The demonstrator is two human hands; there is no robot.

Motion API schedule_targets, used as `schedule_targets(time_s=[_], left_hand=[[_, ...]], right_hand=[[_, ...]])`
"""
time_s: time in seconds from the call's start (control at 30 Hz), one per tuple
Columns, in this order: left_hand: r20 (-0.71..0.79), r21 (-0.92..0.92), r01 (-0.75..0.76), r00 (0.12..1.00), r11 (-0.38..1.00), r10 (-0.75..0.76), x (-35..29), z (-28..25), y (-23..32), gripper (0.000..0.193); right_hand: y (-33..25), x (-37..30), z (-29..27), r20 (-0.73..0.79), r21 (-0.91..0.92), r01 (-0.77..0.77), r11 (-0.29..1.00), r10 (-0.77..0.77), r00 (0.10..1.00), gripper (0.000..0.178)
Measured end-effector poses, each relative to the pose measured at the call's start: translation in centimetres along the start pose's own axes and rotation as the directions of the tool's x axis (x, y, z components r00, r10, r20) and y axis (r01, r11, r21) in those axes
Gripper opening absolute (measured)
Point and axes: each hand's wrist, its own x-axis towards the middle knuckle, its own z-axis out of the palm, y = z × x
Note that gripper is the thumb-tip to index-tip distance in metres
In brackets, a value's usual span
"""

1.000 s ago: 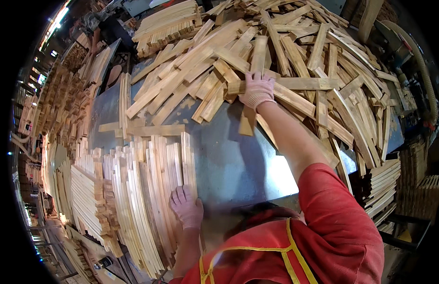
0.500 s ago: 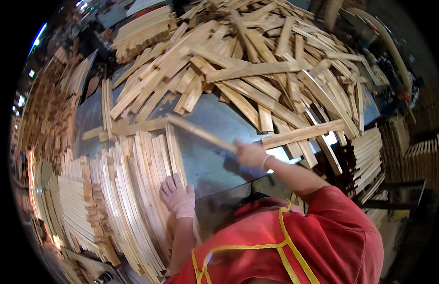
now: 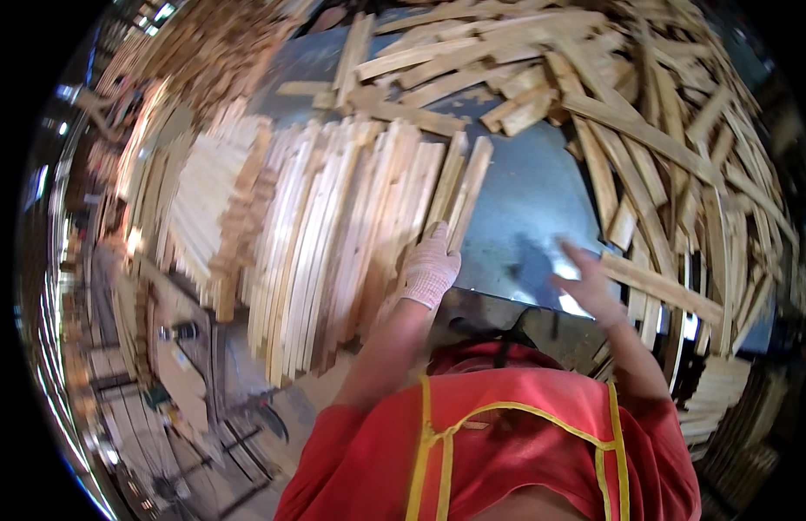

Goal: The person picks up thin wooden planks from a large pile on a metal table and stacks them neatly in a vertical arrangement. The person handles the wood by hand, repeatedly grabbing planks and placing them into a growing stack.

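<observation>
We see bright streaks of light (image 3: 71, 469) curve down the gloomy left side, as a pale glare (image 3: 577, 305) whitens the near edge of the smooth blue-grey surface (image 3: 529, 195) and greyish floor (image 3: 306, 401) shows at lower left.

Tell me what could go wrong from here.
The row of pale, narrow wooden strips might tip at its right end if the left hand touching it there moves off. The jumbled pile of light-brown wooden planks could slide, since its pieces lie crossed over one another.
</observation>
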Motion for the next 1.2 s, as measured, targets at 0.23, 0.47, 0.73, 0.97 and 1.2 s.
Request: schedule_targets(time_s=[0.23, 0.47, 0.73, 0.97, 1.2], left_hand=[[-0.212, 0.308, 0.207, 0.966, 0.929, -0.145, -5.5, -8.3, -8.6, 0.066], [-0.471, 0.522, 0.178, 0.875, 0.834, 0.108, -7.4, -6.2, -14.4, 0.073], [-0.120, 0.203, -0.300, 0.937, 0.932, 0.328, -7.6, 0.8, -2.5, 0.071], [-0.016, 0.249, -0.360, 0.927, 0.899, 0.375, -3.4, 2.5, -0.6, 0.080], [-0.278, 0.178, -0.462, 0.823, 0.869, 0.495, -1.6, 6.3, -3.4, 0.074]], right_hand=[[11.5, -7.9, -14.4, -0.229, -0.833, -0.321, 0.451, 0.247, 0.942, 0.099], [7.7, -4.5, -14.2, -0.078, -0.606, -0.283, 0.743, 0.298, 0.951, 0.074], [1.7, 9.0, 1.1, 0.095, 0.378, -0.303, 0.875, 0.289, 0.953, 0.058], [-3.9, 16.3, 13.3, 0.470, -0.339, 0.391, 0.855, -0.206, 0.858, 0.037], [-5.0, 21.8, -11.2, -0.207, -0.785, 0.009, 0.620, -0.276, 0.939, 0.041]])
